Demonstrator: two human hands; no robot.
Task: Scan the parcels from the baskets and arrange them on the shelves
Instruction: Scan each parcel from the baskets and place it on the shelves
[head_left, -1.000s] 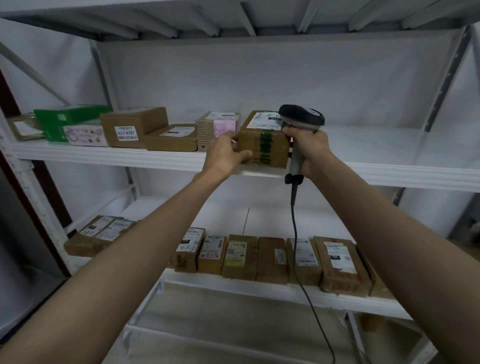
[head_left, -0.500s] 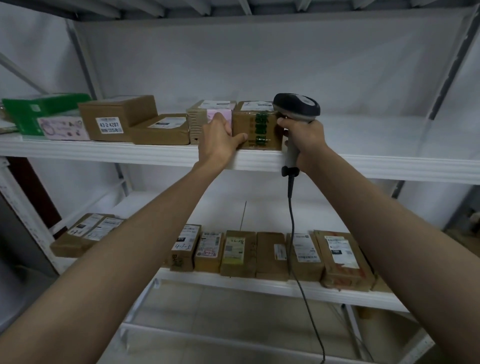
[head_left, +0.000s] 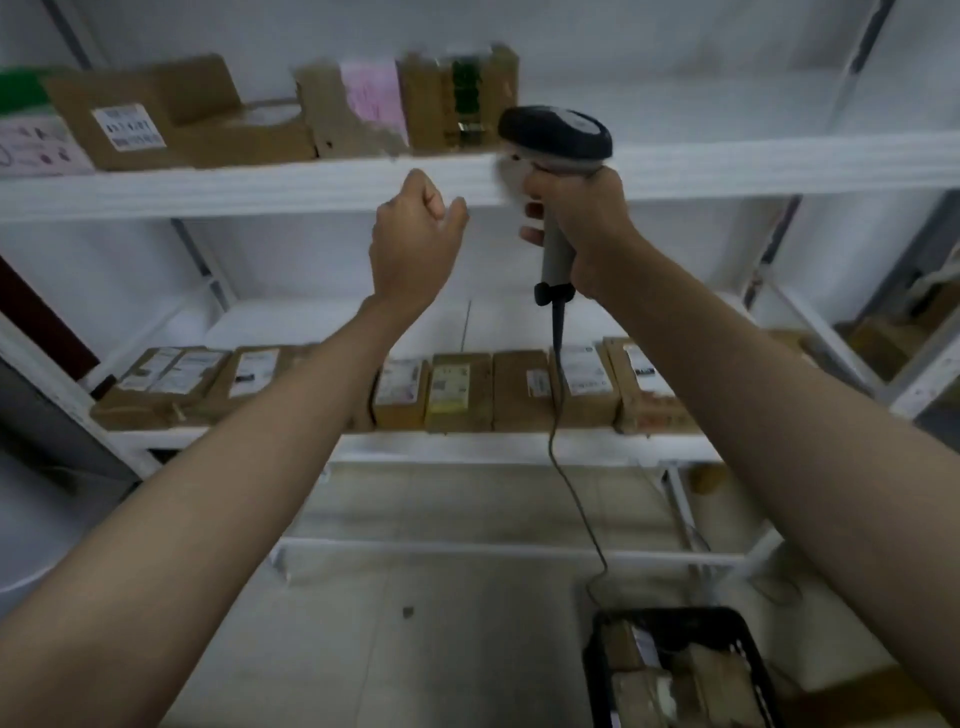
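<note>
A brown parcel with green tape (head_left: 460, 101) stands on the upper shelf (head_left: 260, 187), next to a parcel with a pink label (head_left: 358, 111). My left hand (head_left: 415, 234) hovers just below the shelf's front edge, fingers loosely curled, holding nothing. My right hand (head_left: 582, 228) grips the grey handle of a barcode scanner (head_left: 556, 140), whose dark head sits level with the shelf edge. Its cable (head_left: 571, 493) hangs down toward the floor.
More brown parcels (head_left: 135, 114) line the upper shelf to the left. A row of labelled parcels (head_left: 457, 389) fills the lower shelf (head_left: 519, 447). A black basket (head_left: 602, 670) with parcels sits on the floor at bottom right.
My left hand let go of the green-taped parcel and dropped below the shelf edge. The parcel now stands on the shelf. The view tilted downward, revealing the basket.
</note>
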